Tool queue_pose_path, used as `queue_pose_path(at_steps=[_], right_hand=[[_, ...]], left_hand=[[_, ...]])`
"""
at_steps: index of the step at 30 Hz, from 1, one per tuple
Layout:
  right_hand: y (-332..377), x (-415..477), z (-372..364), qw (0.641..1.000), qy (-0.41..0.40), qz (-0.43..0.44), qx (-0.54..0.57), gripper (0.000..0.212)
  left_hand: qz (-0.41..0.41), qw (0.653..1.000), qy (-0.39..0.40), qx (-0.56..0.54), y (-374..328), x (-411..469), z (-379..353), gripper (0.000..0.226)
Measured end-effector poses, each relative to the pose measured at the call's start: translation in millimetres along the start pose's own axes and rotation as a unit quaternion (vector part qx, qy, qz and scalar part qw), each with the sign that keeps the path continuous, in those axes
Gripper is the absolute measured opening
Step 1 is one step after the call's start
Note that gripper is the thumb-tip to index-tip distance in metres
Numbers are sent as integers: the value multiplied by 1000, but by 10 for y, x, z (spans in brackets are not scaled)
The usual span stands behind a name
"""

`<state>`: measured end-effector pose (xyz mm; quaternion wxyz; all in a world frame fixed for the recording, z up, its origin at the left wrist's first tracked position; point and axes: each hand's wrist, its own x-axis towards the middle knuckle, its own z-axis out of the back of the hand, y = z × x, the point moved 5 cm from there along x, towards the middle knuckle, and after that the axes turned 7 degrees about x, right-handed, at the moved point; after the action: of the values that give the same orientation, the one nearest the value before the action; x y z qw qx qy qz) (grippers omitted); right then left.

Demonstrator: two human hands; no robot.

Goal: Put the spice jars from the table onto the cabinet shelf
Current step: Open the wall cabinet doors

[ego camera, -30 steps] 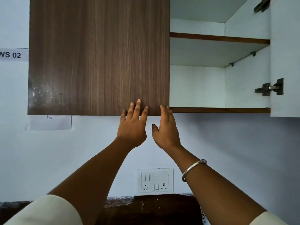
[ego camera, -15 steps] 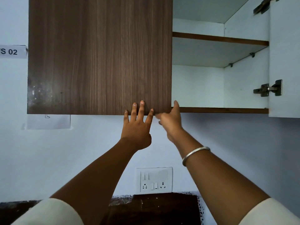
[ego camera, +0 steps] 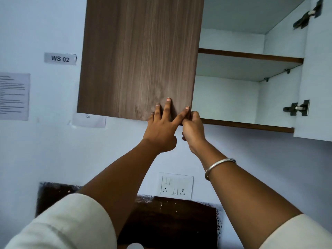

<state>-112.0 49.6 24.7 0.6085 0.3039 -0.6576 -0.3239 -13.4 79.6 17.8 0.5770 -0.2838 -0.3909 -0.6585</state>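
Observation:
A wall cabinet hangs above me. Its left door [ego camera: 138,56] is brown wood grain and closed. My left hand [ego camera: 161,128] presses flat on the door's lower right corner with straight, spread fingers. My right hand [ego camera: 193,130] curls its fingers round the door's bottom right edge. The right half of the cabinet stands open, showing a bare lower shelf [ego camera: 248,125] and a bare upper shelf [ego camera: 251,55] with white walls. No spice jars can be made out; only a small white round shape [ego camera: 134,246] peeks in at the bottom edge.
The open right door [ego camera: 316,87] is white inside with two metal hinges [ego camera: 297,108]. A socket panel [ego camera: 177,186] sits on the wall below, above a dark splashback [ego camera: 170,221]. A "WS 02" label [ego camera: 60,58] and a printed sheet [ego camera: 13,96] are stuck at the left.
My right hand went from open below the cabinet to gripping the left door's bottom corner. My left hand slid higher onto the door. The view shifted left and tilted.

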Motion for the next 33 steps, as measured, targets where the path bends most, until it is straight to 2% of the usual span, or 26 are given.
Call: queue_pose_path(at_steps=[3,6,12,18,28,33], right_hand=[[227,-274,-47,997,2,70,-19,8],[408,-565,-168,993,12,119,13,9],[724,-1112,-444,985,21,150,84,9],[1028,-1618,-793,976,53,187,102,11],[1563,-2410,-1705,946,115,294,68,18],[1765,-2634,-2344,944,175,276,36,34]], left_hand=[[8,999,-40,-5,-44,-154,325,98],[28,997,-74,-17,41,-363,629,87],[16,996,-73,57,271,-786,1230,68],[28,991,-57,116,560,-1113,1707,61],[64,992,-96,50,1394,-1759,2465,38],[153,983,-104,23,2032,-2092,2686,28]])
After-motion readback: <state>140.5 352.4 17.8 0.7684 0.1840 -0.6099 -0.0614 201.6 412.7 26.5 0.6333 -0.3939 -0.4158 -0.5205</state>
